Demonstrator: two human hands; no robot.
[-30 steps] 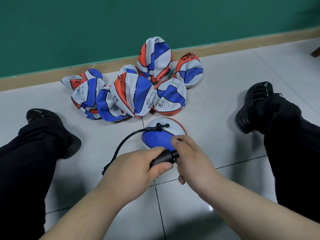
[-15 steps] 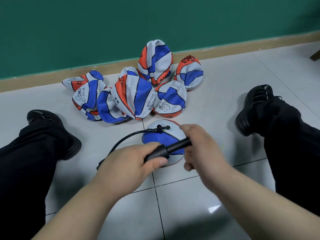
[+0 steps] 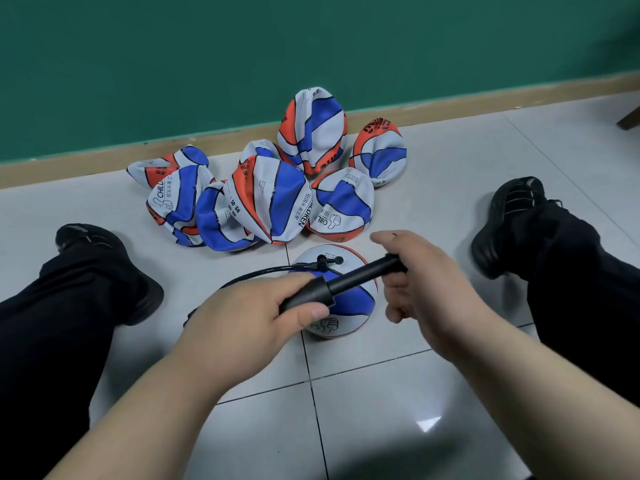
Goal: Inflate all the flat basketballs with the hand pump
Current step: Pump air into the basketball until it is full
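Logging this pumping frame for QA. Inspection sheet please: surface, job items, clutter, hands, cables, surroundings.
Surface: pale glossy tiled floor.
Job's things: black pump held over one ball on the floor; pile of flat balls behind it.
Clutter: nothing seen.
Grippers: left hand grips the pump barrel; right hand grips its handle, rod drawn out.
Cables: black hose runs from the ball's top to behind the left hand.
Surroundings: green wall, wooden baseboard, black shoes either side.

Green wall (image 3: 173,64), glossy grey floor tiles (image 3: 450,174).
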